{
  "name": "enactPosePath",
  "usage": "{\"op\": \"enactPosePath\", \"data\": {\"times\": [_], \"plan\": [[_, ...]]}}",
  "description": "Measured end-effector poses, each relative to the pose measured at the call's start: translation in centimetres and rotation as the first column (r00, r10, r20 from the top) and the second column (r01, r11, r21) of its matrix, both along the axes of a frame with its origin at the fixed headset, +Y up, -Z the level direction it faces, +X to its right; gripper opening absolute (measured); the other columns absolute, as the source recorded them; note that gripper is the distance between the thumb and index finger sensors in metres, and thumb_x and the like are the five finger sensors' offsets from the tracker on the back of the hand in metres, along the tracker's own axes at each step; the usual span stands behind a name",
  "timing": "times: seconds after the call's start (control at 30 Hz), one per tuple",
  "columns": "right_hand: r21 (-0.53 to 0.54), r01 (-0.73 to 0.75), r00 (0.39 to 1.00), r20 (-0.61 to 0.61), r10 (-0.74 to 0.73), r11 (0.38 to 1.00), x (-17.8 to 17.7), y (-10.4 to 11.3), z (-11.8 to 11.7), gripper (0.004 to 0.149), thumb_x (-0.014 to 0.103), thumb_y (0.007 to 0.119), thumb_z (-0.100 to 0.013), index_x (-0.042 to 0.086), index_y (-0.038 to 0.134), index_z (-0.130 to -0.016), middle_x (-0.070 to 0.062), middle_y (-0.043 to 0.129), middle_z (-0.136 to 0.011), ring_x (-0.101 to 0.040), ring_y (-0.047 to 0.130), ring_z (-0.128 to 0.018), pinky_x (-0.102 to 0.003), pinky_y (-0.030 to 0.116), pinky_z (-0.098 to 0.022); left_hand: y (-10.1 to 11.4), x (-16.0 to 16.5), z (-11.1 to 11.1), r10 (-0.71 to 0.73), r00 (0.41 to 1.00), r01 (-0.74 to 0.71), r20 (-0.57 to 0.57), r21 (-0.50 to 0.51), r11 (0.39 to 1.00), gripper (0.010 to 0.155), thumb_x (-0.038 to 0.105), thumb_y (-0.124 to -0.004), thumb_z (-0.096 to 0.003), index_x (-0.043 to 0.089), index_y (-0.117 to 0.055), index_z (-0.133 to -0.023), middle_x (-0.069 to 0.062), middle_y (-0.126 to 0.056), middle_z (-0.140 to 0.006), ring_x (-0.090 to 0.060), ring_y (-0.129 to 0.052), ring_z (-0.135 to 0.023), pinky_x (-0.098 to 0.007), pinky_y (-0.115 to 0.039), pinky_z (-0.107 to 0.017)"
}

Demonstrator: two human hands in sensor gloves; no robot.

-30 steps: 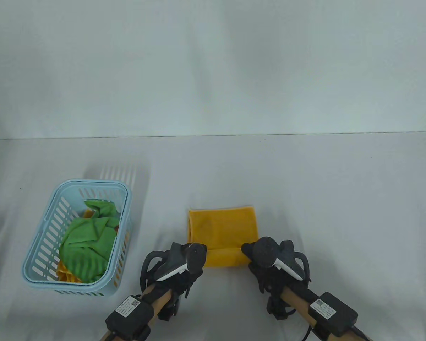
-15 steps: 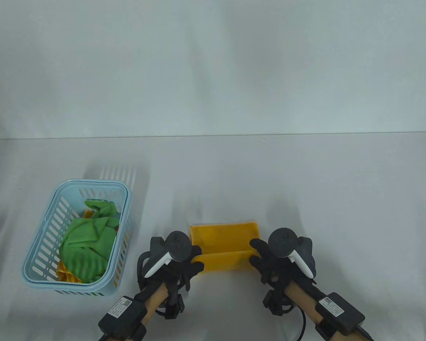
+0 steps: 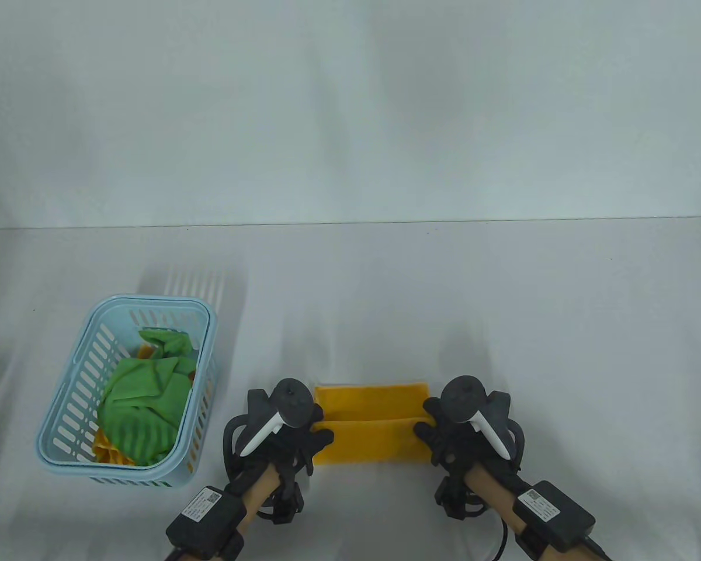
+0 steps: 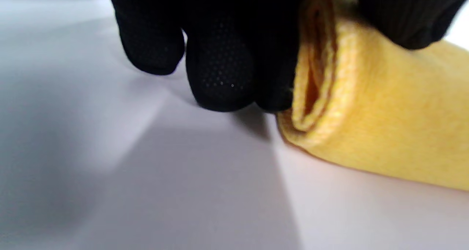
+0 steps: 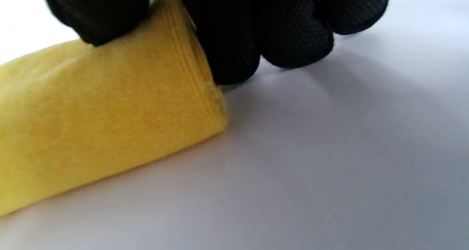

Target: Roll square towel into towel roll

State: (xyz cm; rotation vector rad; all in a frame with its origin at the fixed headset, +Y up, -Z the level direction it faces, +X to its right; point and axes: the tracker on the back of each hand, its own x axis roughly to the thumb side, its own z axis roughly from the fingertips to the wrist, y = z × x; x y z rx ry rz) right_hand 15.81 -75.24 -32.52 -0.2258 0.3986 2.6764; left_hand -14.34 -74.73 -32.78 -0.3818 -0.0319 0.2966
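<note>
- Table view: white stickers with printed codes sit on the black wrist units, their print too small to read. The left hand [image 3: 289,423] and right hand [image 3: 458,423] reach in side by side, each clamped on one end of the yellow towel [image 3: 374,423], which lies half rolled on the white table [image 3: 502,292] between them. A thick near fold stands ahead of a flat strip beyond the fingers. A pale blue basket [image 3: 64,403] holding green cloth [image 3: 143,403] stands well to the left of the left hand.
- Left wrist view: no writing shows. The black gloved fingers [image 4: 220,66] curl down at the open end of the towel [image 4: 384,125], fingertips on the table, another finger pressing on top; layered folds show at the end.
- Right wrist view: no writing shows. The fingers [image 5: 293,33] wrap the stitched end of the towel [image 5: 91,121], one pressing on top, the others down beside it.
</note>
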Motion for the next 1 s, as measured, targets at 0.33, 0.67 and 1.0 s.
{"op": "enactPosePath", "data": {"times": [0.33,0.67,1.0], "plan": [[0.045,0.063,0.998,0.018,-0.064,0.997,0.9,1.5,0.0,0.065,0.053,0.077,-0.032,0.032,0.064,-0.092,0.001,0.088,-0.079,-0.028,0.086,-0.071,-0.054,0.067,-0.06,1.0,-1.1,0.0,-0.039,0.999,0.042,-0.036,0.091,0.995,0.071,0.058,-0.075,-0.035,0.032,-0.066,-0.1,0.008,-0.088,-0.092,-0.02,-0.096,-0.079,-0.049,-0.074,-0.067],[0.108,0.026,0.963,-0.269,0.004,0.994,-2.5,3.0,2.2,0.067,0.047,0.08,-0.033,0.037,0.056,-0.094,0.006,0.068,-0.098,-0.031,0.065,-0.095,-0.057,0.056,-0.069,3.0,2.9,2.4,-0.185,0.952,0.113,0.246,0.279,0.953,0.073,0.057,-0.077,-0.0333,0.038,-0.06,-0.102,0.008,-0.069,-0.105,-0.022,-0.079,-0.096,-0.05,-0.067,-0.073],[0.063,-0.172,0.924,-0.335,0.183,0.983,-4.0,0.8,2.3,0.068,0.048,0.08,-0.033,0.038,0.054,-0.095,0.009,0.058,-0.104,-0.031,0.054,-0.101,-0.058,0.049,-0.072,-0.1,4.4,2.3,-0.34,0.884,0.275,0.319,0.234,0.933,0.08,0.056,-0.077,-0.0333,0.037,-0.048,-0.105,0.008,-0.055,-0.111,-0.022,-0.069,-0.102,-0.05,-0.062,-0.076]]}}
